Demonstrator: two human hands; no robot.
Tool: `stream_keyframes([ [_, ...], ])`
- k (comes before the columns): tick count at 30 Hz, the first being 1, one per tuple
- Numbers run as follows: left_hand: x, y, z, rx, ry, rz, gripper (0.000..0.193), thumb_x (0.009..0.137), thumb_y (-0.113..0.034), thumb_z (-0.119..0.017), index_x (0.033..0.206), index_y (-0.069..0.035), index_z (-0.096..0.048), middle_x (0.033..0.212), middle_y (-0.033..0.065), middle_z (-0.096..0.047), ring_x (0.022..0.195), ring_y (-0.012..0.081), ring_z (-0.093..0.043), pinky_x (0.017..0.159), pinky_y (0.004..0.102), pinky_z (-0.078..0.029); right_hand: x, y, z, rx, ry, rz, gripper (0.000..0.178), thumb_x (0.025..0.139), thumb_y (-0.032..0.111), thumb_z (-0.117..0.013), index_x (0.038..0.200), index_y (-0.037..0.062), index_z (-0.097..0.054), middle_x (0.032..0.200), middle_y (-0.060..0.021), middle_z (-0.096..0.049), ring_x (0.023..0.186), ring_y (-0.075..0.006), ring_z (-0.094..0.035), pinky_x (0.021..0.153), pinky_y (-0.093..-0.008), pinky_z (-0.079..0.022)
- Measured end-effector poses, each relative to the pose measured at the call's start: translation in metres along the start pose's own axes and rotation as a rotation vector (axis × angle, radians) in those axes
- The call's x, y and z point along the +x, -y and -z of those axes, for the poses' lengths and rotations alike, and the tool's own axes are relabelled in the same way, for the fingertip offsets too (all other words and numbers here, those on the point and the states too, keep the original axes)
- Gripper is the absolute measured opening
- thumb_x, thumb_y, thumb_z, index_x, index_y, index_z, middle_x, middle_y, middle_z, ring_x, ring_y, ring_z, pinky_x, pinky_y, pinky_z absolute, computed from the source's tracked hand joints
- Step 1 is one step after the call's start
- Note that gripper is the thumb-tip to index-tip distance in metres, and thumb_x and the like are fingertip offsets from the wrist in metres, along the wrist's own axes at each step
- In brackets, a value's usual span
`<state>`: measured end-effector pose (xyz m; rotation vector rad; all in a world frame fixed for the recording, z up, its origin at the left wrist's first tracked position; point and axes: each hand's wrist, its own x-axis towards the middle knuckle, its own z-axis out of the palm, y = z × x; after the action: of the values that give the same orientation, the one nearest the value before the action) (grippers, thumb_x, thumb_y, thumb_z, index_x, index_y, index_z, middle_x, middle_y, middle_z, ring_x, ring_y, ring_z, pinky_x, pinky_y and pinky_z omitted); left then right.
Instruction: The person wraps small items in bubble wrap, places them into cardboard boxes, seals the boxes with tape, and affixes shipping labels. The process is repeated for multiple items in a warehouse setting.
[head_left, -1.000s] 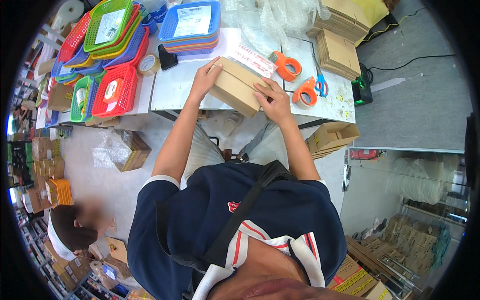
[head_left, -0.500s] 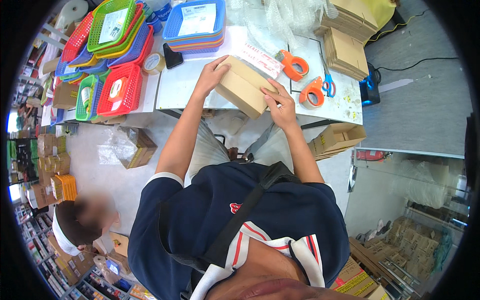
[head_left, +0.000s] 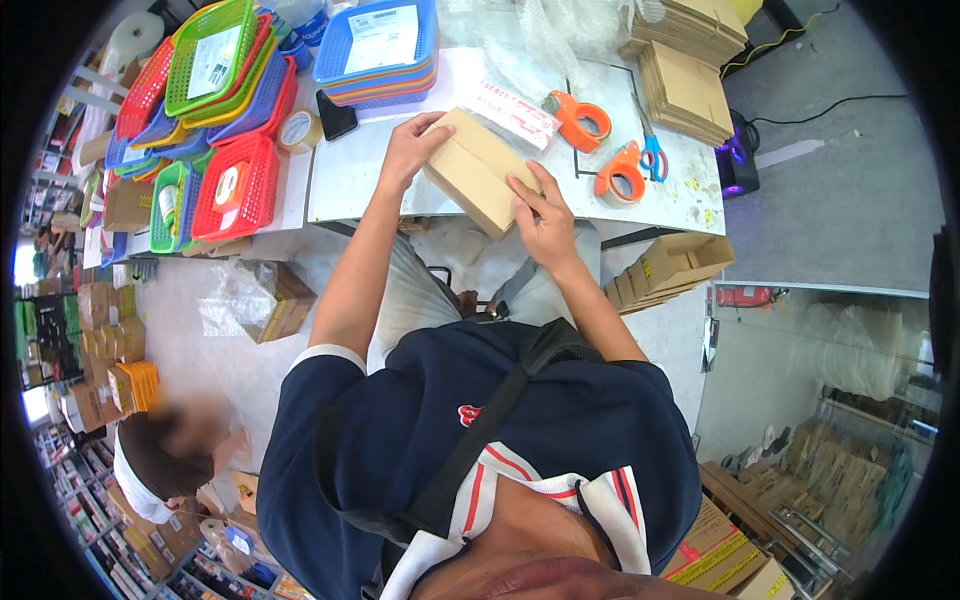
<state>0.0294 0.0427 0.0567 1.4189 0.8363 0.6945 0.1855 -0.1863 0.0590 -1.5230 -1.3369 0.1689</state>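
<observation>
A closed brown cardboard box (head_left: 478, 172) is held tilted at the table's near edge. My left hand (head_left: 412, 152) is wrapped round its far left end, thumb on top. At the right end my right hand (head_left: 543, 218) grips the box, fingers lying on its top and edge. Just beyond the box lies a clear bubble-wrapped pack with red print (head_left: 513, 112). Two orange tape dispensers, the farther one (head_left: 580, 122) and the nearer one (head_left: 620, 178), stand right of it. Blue-handled scissors (head_left: 653, 158) lie beside them.
Stacked coloured baskets (head_left: 235, 185) fill the left, with a blue basket stack (head_left: 375, 50) at the back. A black phone (head_left: 337, 115) and a tape roll (head_left: 299, 131) lie between. Flat cardboard (head_left: 685, 92) is piled at the right. Another person (head_left: 165, 455) is at lower left.
The box has turned slightly in my hands, so its side shows less. My right hand has shifted a little left and nearer, still on the box. The view has moved slightly.
</observation>
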Motion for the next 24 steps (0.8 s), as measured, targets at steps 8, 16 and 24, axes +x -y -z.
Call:
stream_keyframes([
  [8, -0.026, 0.006, -0.014, -0.111, -0.183, -0.002, 0.047, 0.082, -0.019, -0.084, 0.121, 0.003, -0.069, 0.105, 0.0111, -0.074, 0.092, 0.0155, -0.069, 0.084, 0.0284, -0.053, 0.0, 0.007, 0.013, 0.095, 0.178, -0.142, 0.039, 0.085, 0.014, -0.072, 0.124, 0.0086, -0.073, 0.143, -0.0151, -0.056, 0.076, -0.014, -0.065, 0.068, -0.0264, -0.053],
  [16, 0.006, 0.001, -0.005, -0.23, -0.052, 0.136, 0.043, 0.081, -0.017, -0.084, 0.118, -0.001, -0.068, 0.104, 0.0088, -0.073, 0.093, 0.0155, -0.068, 0.085, 0.0278, -0.051, 0.089, -0.141, 0.039, -0.97, -0.039, 0.102, 0.029, 0.082, 0.012, -0.067, 0.109, 0.0023, -0.071, 0.102, -0.0093, -0.07, 0.104, -0.0277, -0.062, 0.099, -0.0465, -0.042],
  [24, 0.007, 0.003, -0.007, -0.211, -0.084, 0.086, 0.036, 0.08, -0.016, -0.083, 0.112, -0.004, -0.072, 0.1, 0.0078, -0.074, 0.088, 0.0151, -0.069, 0.082, 0.0281, -0.052, 0.128, -0.159, 0.04, -1.132, 0.613, -0.099, 0.027, 0.076, 0.013, -0.065, 0.099, 0.001, -0.069, 0.094, -0.0158, -0.073, 0.1, -0.0325, -0.064, 0.093, -0.0448, -0.044],
])
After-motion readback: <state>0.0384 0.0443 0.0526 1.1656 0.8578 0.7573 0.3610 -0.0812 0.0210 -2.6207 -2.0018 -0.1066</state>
